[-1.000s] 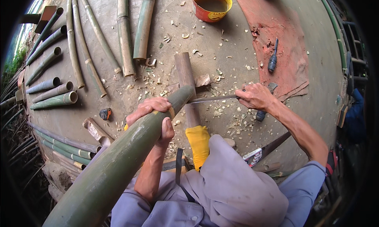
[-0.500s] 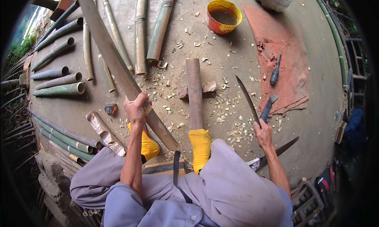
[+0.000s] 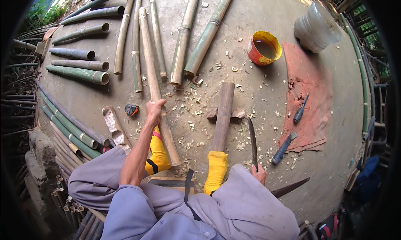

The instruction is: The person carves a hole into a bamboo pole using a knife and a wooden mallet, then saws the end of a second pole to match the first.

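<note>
My left hand [image 3: 154, 110] is closed around a long bamboo pole [image 3: 151, 68]. The pole runs from far ahead down to the ground beside my left foot in a yellow sock [image 3: 158, 154]. My right hand [image 3: 259, 174], partly hidden by my knee, grips a knife [image 3: 253, 140] with a dark curved blade pointing away from me. Between the hands, a thick brown wooden bar [image 3: 224, 114] lies across a low block [image 3: 239, 113]. Its near end meets my other yellow-socked foot [image 3: 216, 169]. A dark saw blade [image 3: 292, 186] sticks out beyond my right knee.
Bamboo poles [image 3: 186, 39] lie ahead and to the left. A tape measure [image 3: 131, 110] and carved wood piece [image 3: 115, 126] lie left. Right are a red mat [image 3: 311, 114], an awl-like tool [image 3: 300, 110], a dark-handled tool [image 3: 284, 149], a bucket [image 3: 264, 49] and a plastic container [image 3: 316, 27].
The bamboo pole has swung from a strong leftward slant to a steeper line, its far end now lower. My right hand has drawn the knife back toward my knee. The whole view has shifted.
</note>
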Demonstrator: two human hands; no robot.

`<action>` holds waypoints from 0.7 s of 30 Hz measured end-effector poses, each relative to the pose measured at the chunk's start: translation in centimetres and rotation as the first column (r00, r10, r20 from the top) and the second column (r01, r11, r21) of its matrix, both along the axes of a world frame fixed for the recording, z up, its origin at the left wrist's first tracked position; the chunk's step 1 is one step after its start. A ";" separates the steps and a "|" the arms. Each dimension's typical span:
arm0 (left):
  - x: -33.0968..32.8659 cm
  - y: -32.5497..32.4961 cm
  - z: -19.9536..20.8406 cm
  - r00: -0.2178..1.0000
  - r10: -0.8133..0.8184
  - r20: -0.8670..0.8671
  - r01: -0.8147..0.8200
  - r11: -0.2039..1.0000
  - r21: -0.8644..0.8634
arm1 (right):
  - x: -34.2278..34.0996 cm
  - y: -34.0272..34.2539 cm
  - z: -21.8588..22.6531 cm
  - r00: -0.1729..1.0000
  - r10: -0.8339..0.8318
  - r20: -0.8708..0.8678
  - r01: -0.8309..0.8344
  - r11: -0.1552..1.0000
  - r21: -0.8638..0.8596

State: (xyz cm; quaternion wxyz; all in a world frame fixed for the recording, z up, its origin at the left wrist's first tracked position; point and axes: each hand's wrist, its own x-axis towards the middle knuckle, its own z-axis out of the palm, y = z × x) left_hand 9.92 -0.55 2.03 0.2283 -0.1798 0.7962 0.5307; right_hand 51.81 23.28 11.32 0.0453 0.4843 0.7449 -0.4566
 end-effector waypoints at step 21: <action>18.4 9.3 7.1 0.765 -0.614 0.192 0.287 0.593 0.753 | -8.4 -1.0 2.8 0.912 0.210 -0.352 -0.125 0.960 0.251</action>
